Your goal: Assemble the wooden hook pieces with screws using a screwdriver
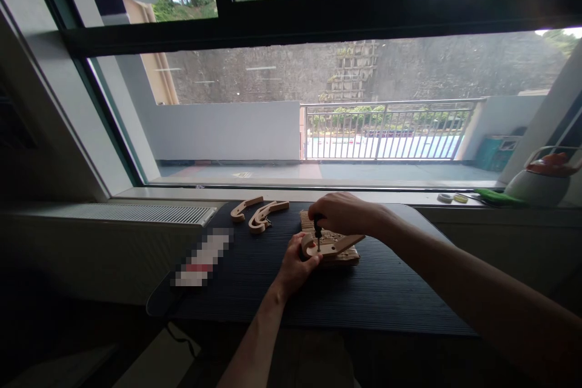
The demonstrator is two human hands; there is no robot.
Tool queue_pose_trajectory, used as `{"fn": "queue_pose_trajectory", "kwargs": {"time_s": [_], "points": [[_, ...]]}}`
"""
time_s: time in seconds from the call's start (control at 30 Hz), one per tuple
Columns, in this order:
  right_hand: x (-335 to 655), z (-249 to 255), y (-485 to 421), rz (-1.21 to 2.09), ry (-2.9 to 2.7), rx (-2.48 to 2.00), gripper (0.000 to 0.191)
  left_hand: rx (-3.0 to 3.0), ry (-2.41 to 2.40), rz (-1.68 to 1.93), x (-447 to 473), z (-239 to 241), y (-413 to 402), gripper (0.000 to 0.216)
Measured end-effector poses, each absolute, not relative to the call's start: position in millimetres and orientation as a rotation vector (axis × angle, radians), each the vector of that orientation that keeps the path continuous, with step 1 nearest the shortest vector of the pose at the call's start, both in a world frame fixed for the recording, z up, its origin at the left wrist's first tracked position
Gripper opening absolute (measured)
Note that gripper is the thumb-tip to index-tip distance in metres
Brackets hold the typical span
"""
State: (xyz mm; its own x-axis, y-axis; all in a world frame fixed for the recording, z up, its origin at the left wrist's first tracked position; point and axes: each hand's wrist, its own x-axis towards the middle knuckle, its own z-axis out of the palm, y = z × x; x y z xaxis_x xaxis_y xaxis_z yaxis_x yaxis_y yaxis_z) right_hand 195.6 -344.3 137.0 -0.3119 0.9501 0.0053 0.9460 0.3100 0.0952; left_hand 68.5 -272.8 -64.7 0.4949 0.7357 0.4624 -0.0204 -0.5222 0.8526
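Head view shows a pale, smooth wooden hook [345, 244], curled at one end, with a dark hole in its straight arm, lying on a rough wood block [341, 261] on the dark worktop [391, 303]. The left hand's [292, 265] fingers clamp the curl; the right hand's [341, 212] fingers grip an upright screwdriver [318, 232]. A white pot [536, 187], contents hidden, stands on the windowsill [182, 193].

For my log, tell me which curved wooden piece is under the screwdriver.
The curved piece on the brown slab, held by the left hand; the other pieces lie farther left on the dark table.
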Motion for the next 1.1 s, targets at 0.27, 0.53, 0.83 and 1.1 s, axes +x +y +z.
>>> {"fn": "queue_pose_trajectory", "kwargs": {"time_s": [0.27,0.53,0.83,1.1], "points": [[201.4,128.8,-339.1,0.178,2.530,1.864,0.021,1.851,0.594,1.108,67.8,-62.0,-274.4,0.021],[204.0,125.9,-340.6,0.237,2.474,1.937,0.023,1.844,0.592,1.114,68.5,-64.5,-273.7,0.021],[196.6,128.5,-347.9,0.236,2.493,1.859,0.023,1.852,0.598,1.128,68.6,-66.4,-272.4,0.024],[196.1,125.6,-347.3,0.215,2.514,1.844,0.018,1.852,0.599,1.116,68.5,-64.1,-273.6,0.026]]}}
